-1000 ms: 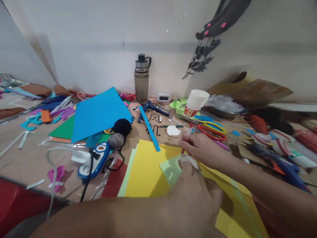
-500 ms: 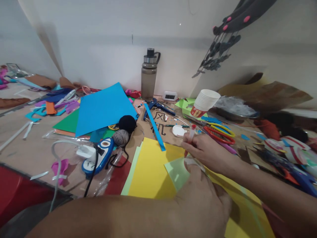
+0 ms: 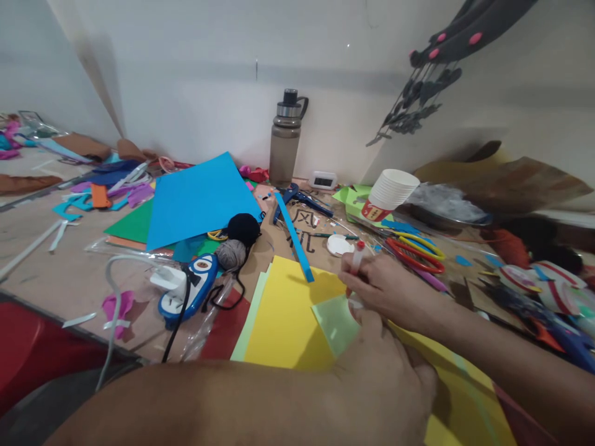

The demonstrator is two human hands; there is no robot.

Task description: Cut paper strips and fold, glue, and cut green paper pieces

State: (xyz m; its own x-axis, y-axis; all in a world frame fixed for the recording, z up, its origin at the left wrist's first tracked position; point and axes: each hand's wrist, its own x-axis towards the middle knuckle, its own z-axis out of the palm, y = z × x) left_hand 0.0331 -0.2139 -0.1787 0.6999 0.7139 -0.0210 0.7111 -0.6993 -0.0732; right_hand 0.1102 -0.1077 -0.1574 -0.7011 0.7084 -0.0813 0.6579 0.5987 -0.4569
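My right hand (image 3: 383, 282) grips a red-capped marker pen (image 3: 357, 259), held upright with its tip end down at the light green paper (image 3: 335, 325). Just below, my left hand (image 3: 385, 365) is closed, its fingers curled and its thumb side pressing a small white paper piece (image 3: 356, 301) against the green sheet. Most of that white piece is hidden by my fingers. Under both hands lies a yellow sheet (image 3: 283, 316) on a stack of coloured paper. A blue paper strip (image 3: 296, 238) rests with one end on the yellow sheet.
At the back stand a grey bottle (image 3: 284, 152) and stacked paper cups (image 3: 390, 193). Scissors (image 3: 413, 255) lie to the right. On the left are a blue sheet (image 3: 199, 201), black yarn (image 3: 244, 229) and a power strip (image 3: 193, 291) with cables. A round white lid (image 3: 339, 244) sits beyond my right hand.
The marker pen tilts slightly and has shifted a little left relative to the paper with my right hand. My left hand stays pressed in place. The whole view has shifted slightly.
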